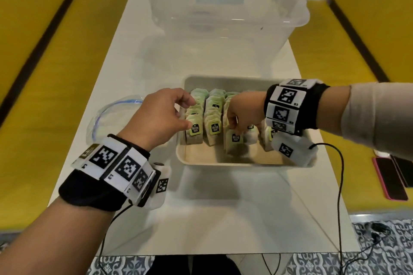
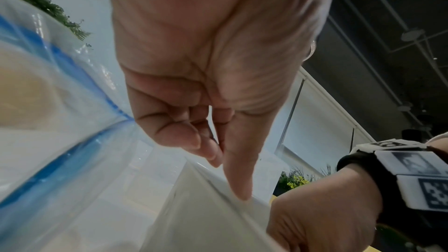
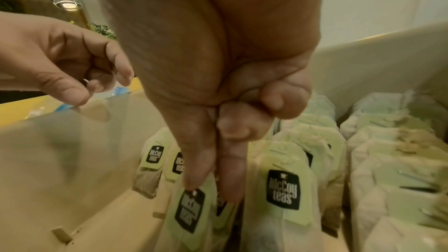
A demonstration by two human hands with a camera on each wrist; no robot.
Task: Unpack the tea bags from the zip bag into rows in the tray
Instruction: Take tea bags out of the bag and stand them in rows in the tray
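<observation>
A beige tray (image 1: 223, 165) on the white table holds several rows of upright tea bags (image 1: 213, 116) with green tags. My right hand (image 1: 233, 126) reaches down into the tray, thumb and forefinger pinching the top of a tea bag (image 1: 235, 144) in the third row; the right wrist view shows the same pinch (image 3: 213, 189) on its tag (image 3: 191, 210). My left hand (image 1: 191, 114) hovers at the tray's left rim beside the leftmost row, fingers loosely curled, holding nothing (image 2: 229, 179). The clear zip bag (image 1: 107, 118) with a blue seal lies flat left of the tray.
A big clear plastic bin (image 1: 223, 18) stands right behind the tray. Yellow benches (image 1: 33, 96) flank the table on both sides; phones (image 1: 391, 176) lie on the right one. A black cable (image 1: 339, 185) trails from my right wrist over the table.
</observation>
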